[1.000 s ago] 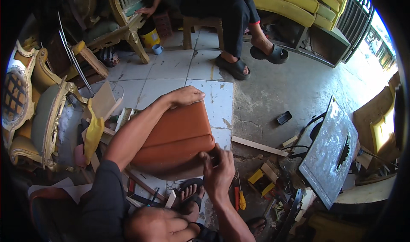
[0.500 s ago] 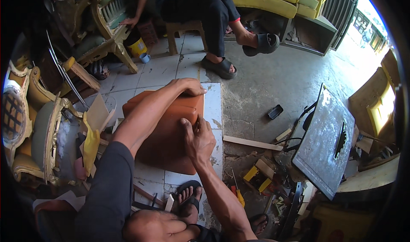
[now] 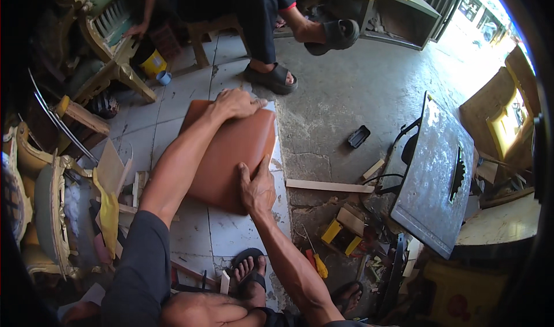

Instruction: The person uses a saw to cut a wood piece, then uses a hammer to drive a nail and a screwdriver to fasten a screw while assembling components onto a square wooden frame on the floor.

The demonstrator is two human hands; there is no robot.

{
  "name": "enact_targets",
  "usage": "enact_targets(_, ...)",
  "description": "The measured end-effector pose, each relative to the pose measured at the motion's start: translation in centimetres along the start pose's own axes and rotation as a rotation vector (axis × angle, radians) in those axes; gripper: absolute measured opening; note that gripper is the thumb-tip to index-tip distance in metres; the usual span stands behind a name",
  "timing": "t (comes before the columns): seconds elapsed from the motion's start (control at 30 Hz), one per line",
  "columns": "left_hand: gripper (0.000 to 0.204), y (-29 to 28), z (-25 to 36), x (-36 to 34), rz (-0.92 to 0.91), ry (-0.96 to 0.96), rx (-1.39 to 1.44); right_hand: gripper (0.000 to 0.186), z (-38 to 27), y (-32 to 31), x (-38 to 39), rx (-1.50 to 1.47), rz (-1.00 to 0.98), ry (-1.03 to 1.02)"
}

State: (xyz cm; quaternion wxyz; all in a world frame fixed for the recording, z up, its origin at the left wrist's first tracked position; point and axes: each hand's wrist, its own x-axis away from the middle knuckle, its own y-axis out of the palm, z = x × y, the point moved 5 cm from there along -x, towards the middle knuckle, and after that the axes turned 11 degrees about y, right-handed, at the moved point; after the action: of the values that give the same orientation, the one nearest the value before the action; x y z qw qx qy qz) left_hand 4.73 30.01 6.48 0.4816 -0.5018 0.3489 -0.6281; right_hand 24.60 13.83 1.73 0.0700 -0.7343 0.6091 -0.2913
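A boxy brown upholstered cushion (image 3: 222,154) with a smooth leather-like cover stands on the white floor tiles in front of me. My left hand (image 3: 238,103) reaches across it and grips its far edge, with the fingers bent over the top right corner. Lower down, my right hand (image 3: 258,191) holds the right side. Its thumb lies on the broad face, and its fingers run along the edge. The cushion's underside and far side are hidden from me.
A metal saw table (image 3: 433,177) with a slotted top stands at right. Near it lie a wooden strip (image 3: 329,185), a black tray (image 3: 358,136) and a yellow-handled screwdriver (image 3: 319,264). Carved chairs (image 3: 55,211) crowd the left. A seated person's sandal (image 3: 271,77) is just beyond the cushion.
The cushion has been turned and tilted between my hands, so a broad flat face now shows. Both hands keep hold of it. The whole view has shifted slightly.
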Motion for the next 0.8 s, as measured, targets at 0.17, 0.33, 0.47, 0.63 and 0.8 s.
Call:
enact_targets(0.17,0.047,3.6,0.0,3.1,0.327,0.172,-0.071,0.079,1.8,1.9,0.9,-0.087,-0.085,0.124)
enact_targets(0.33,0.055,3.0,0.4,1.2,0.176,0.080,-0.040,0.074,3.1,1.2,0.7,-0.122,-0.089,0.039)
enact_targets(0.47,0.058,2.6,0.0,2.3,0.140,0.014,-0.045,0.051,7.1,-1.8,3.4,-0.171,-0.244,0.065)
enact_targets(0.63,0.058,2.5,1.4,2.8,0.140,-0.066,-0.016,0.031,16.2,-10.2,7.1,0.076,-0.304,0.272)
enact_targets(0.8,0.064,4.7,0.8,4.9,0.213,-0.115,0.022,0.026,19.4,-17.7,9.5,0.334,-0.307,0.058)
